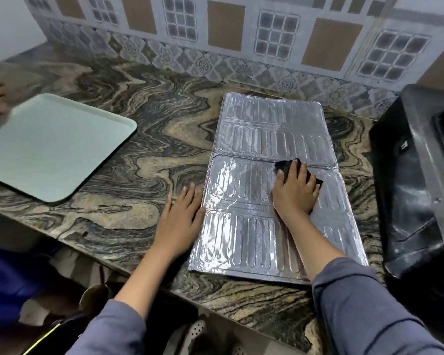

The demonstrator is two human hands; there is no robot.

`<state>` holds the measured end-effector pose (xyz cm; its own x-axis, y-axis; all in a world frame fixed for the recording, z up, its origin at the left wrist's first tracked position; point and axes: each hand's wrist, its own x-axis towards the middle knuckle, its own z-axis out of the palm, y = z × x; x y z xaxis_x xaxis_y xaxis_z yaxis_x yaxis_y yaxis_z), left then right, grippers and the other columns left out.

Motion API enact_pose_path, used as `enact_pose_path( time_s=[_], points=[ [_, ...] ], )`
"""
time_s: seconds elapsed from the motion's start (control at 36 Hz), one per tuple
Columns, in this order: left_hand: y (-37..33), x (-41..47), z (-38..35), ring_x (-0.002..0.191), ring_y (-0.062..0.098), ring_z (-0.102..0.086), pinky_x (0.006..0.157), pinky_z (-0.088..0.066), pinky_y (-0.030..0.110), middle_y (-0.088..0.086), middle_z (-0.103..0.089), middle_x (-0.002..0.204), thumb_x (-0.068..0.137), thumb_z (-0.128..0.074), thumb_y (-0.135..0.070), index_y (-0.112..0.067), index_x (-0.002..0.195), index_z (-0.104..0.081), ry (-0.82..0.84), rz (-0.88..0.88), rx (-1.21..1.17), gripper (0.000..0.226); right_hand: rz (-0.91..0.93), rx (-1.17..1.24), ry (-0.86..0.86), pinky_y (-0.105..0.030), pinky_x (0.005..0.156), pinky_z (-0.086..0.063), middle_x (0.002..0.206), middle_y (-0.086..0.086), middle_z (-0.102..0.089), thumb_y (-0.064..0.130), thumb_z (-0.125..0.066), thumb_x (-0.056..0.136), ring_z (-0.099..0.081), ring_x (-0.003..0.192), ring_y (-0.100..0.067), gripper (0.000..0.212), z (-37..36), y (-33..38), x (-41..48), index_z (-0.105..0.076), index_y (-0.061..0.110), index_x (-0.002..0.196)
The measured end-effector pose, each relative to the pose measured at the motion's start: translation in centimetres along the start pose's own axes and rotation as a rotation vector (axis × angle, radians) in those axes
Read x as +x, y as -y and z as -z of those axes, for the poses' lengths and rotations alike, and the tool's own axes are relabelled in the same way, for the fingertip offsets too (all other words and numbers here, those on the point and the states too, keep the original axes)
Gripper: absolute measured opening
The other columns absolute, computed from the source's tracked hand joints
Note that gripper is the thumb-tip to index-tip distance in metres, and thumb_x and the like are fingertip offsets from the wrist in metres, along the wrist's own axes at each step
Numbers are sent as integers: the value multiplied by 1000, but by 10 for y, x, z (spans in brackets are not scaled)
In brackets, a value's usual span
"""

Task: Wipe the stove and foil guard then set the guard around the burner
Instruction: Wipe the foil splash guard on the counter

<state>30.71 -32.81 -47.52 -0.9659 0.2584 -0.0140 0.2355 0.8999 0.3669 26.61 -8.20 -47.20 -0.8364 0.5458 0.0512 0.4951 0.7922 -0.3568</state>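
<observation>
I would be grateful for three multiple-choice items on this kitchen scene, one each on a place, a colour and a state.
1. Where is the tray relative to the foil guard? A. left of it B. right of it C. on it
2. The cloth under the right hand is A. white B. black C. yellow
3. The foil guard is A. rolled up B. standing upright C. lying flat
1 A: it sits left of the guard. 2 B: black fabric shows beyond the hand. 3 C: its panels lie spread on the countertop.
</observation>
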Motion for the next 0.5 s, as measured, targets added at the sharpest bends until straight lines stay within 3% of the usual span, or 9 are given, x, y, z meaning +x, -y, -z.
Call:
enact_pose_path(
  time_s=[0.17,0.5],
  points=[
    [2,1,-8,138,0,12,113,9,30,-11,6,155,88,1,-50,-27,148,-1,-5,-2,96,64,-34,2,-12,-51,116,-5,157,-4,-13,40,-24,99,-12,142,-35,55,-8,20,-8,-14,18,148],
    [-1,0,-9,143,3,9,116,7,33,-12,8,155,90,-1,-47,-27,148,1,6,24,98,61,180,34,82,-49,116,-4,157,-1,-14,41,-26,98,-13,142,-33,54,-30,85,-25,-16,21,148]
  ],
)
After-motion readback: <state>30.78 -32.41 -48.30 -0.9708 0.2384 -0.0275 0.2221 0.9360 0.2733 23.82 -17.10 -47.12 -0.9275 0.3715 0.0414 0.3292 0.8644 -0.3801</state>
